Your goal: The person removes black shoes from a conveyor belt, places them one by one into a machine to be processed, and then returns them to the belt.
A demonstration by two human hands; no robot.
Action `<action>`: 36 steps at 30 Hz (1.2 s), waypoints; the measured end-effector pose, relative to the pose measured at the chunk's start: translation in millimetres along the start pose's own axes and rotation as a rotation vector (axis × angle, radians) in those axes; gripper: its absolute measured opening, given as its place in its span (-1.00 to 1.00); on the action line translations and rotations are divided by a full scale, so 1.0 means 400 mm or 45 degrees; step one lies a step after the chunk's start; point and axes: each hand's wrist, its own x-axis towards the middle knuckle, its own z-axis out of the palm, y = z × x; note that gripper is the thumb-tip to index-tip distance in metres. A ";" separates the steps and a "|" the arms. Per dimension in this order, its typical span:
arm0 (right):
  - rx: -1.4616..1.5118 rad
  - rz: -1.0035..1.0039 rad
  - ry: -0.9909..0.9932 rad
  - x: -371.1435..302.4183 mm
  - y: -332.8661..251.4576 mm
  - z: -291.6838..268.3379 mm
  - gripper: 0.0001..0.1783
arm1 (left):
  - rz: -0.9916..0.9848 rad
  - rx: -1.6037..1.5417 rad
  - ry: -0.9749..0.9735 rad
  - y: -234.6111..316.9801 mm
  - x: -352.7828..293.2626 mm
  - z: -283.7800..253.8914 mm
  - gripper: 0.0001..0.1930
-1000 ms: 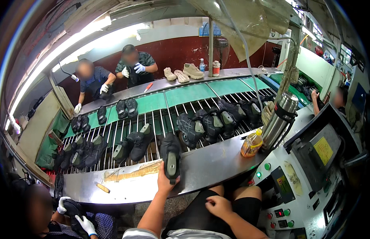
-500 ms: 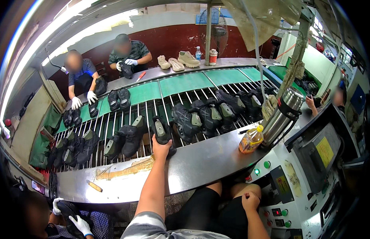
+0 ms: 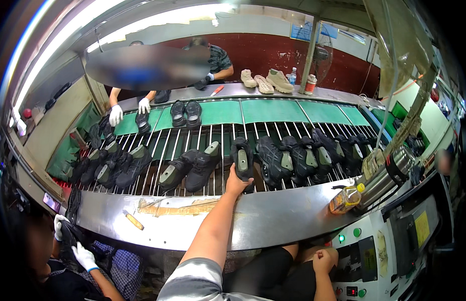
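Left hand clamping heel of black shoe on roller conveyor; right hand resting fisted on lap. Next: releasing shoe squarely between neighbouring pairs.

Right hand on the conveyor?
No, the right hand rests in a fist on the person's lap, while the left hand reaches the black shoe.

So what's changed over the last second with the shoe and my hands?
The left hand carried the black shoe from the steel ledge forward onto the roller conveyor, into the row of shoes, and still grips its heel. The right hand stayed in the lap. The yellow bottle has not moved.
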 end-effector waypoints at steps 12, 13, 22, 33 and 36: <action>-0.234 -0.043 -0.145 0.002 -0.052 -0.023 -0.91 | 0.084 0.392 0.283 0.012 -0.110 0.038 -0.12; -0.218 -0.020 -0.152 0.000 -0.045 -0.020 -0.91 | 0.116 0.389 0.293 0.017 -0.130 0.042 -0.19; -0.182 0.022 -0.167 -0.017 -0.004 -0.039 -0.93 | 0.738 0.641 0.113 0.028 -0.319 0.060 -0.76; -0.017 -0.024 -0.132 -0.028 0.062 -0.074 -0.89 | 0.426 0.579 0.182 0.067 -0.381 0.084 -0.70; 0.078 -0.059 -0.090 -0.027 0.140 -0.058 -0.91 | 0.344 0.678 0.111 0.090 -0.374 0.091 -0.63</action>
